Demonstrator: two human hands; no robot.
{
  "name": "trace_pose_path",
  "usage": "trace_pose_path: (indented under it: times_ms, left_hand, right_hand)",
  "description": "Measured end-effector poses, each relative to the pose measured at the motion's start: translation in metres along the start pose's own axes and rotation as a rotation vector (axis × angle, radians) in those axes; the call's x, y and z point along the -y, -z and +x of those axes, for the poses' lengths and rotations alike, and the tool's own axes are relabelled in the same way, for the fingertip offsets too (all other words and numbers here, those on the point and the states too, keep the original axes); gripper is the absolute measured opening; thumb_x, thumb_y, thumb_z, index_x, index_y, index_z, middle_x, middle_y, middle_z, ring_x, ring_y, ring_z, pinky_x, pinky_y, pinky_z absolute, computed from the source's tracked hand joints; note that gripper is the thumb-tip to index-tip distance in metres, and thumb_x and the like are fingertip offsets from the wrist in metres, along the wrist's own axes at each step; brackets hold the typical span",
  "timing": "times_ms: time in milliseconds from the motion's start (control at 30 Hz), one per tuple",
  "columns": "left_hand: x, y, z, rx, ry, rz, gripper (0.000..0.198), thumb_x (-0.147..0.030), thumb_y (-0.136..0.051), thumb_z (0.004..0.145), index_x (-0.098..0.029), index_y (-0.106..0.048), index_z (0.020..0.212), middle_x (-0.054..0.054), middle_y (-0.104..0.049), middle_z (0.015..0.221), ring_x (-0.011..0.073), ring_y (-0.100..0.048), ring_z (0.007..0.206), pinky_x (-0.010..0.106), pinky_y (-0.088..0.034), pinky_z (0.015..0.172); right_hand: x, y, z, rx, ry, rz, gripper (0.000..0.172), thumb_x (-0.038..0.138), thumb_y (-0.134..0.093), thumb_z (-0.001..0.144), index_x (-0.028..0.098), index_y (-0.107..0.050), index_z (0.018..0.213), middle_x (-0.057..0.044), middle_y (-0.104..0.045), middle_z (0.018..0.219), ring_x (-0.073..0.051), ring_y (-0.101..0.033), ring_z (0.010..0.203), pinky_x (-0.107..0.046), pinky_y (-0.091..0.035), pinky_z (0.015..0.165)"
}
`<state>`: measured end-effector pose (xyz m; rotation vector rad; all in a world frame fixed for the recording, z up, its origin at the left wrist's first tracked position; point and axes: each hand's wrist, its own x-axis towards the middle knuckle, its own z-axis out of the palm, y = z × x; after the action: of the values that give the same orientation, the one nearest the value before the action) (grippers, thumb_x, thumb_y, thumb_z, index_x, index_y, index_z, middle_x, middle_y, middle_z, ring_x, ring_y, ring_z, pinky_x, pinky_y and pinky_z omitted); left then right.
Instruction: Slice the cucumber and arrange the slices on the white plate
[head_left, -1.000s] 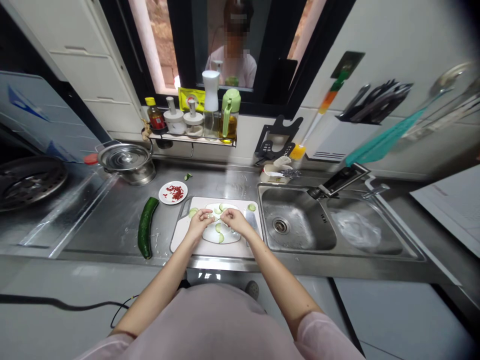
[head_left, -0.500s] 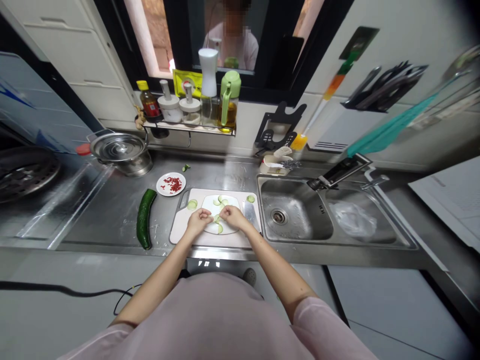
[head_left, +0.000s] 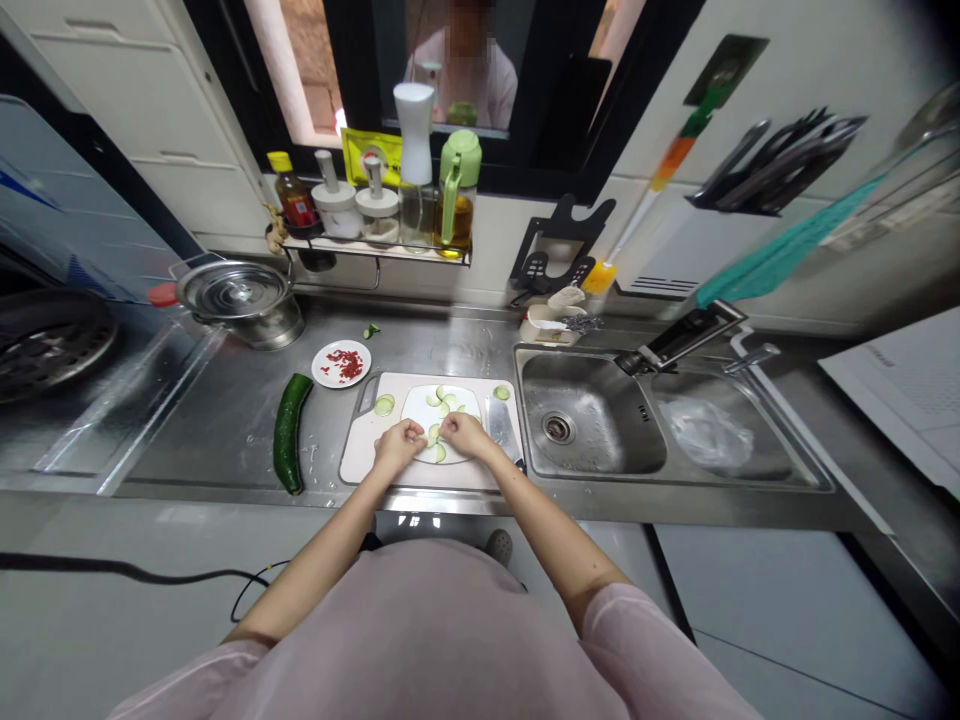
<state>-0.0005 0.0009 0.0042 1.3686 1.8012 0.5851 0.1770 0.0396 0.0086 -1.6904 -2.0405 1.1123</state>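
Note:
Over a white plate on the pale cutting board, both my hands are closed in pinches. My right hand has its fingertips on a thin cucumber slice at the plate's middle. Just left of it, my left hand holds its fingers together over the plate's left edge; what they grip, if anything, is too small to make out. More pale green slices lie on the plate, some overlapping. A small stack of cucumber slices sits at the board's upper left, and a cleaver lies at the right.
A cucumber and a small plate of chopped red pieces lie to the left. Behind them stands a lidded steel pot. The sink borders the board's right side. A seasoning shelf hangs behind.
The view has shifted very slightly. My hands stay over the plate in nearly the same pinched pose, with the slices about where they were.

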Motion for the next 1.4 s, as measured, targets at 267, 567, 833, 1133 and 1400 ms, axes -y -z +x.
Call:
trace_pose_path:
  times_ms: [267, 567, 833, 1133, 1400]
  left_hand:
    - [-0.007, -0.001, -0.007, 0.026, -0.039, 0.173, 0.012, -0.027, -0.065, 0.072, -0.025, -0.065, 0.084, -0.001, -0.070, 0.080, 0.0197, -0.062, 0.081, 0.033, -0.034, 0.082]
    - [-0.008, -0.003, -0.006, 0.052, -0.088, 0.306, 0.013, -0.027, -0.059, 0.075, -0.024, -0.065, 0.086, 0.001, -0.071, 0.083, 0.0230, -0.063, 0.085, 0.036, -0.031, 0.084]
    - [-0.008, -0.003, -0.007, 0.056, -0.127, 0.368, 0.013, -0.027, -0.057, 0.077, -0.024, -0.066, 0.087, 0.004, -0.071, 0.085, 0.0252, -0.062, 0.092, 0.036, -0.030, 0.084]
    - [-0.006, -0.003, -0.007, 0.028, -0.170, 0.408, 0.016, -0.027, -0.057, 0.078, -0.023, -0.067, 0.090, 0.007, -0.070, 0.097, 0.0275, -0.059, 0.098, 0.038, -0.030, 0.086]
    - [-0.008, -0.007, -0.011, 0.013, -0.183, 0.467, 0.018, -0.031, -0.056, 0.083, -0.023, -0.067, 0.094, 0.009, -0.067, 0.101, 0.0284, -0.056, 0.103, 0.039, -0.030, 0.087]
  right_hand:
    - [0.003, -0.003, -0.002, 0.038, -0.019, -0.159, 0.009, 0.020, -0.059, 0.084, 0.016, -0.067, 0.082, -0.004, -0.067, 0.080, -0.013, -0.054, 0.071, -0.021, -0.033, 0.062]
    - [0.007, -0.004, -0.003, 0.072, -0.032, -0.252, 0.012, 0.021, -0.056, 0.087, 0.017, -0.067, 0.089, -0.007, -0.069, 0.089, -0.016, -0.059, 0.079, -0.023, -0.032, 0.063]
    - [0.007, -0.006, -0.004, 0.085, -0.046, -0.323, 0.013, 0.023, -0.055, 0.087, 0.018, -0.067, 0.092, -0.007, -0.070, 0.092, -0.017, -0.059, 0.082, -0.024, -0.032, 0.063]
    - [0.010, -0.008, -0.003, 0.077, -0.045, -0.407, 0.017, 0.024, -0.053, 0.089, 0.017, -0.066, 0.097, -0.011, -0.067, 0.102, -0.020, -0.059, 0.093, -0.026, -0.035, 0.070]
    - [0.013, -0.006, -0.007, 0.066, -0.042, -0.465, 0.017, 0.025, -0.054, 0.090, 0.016, -0.065, 0.100, -0.014, -0.063, 0.106, -0.023, -0.058, 0.098, -0.028, -0.038, 0.075]
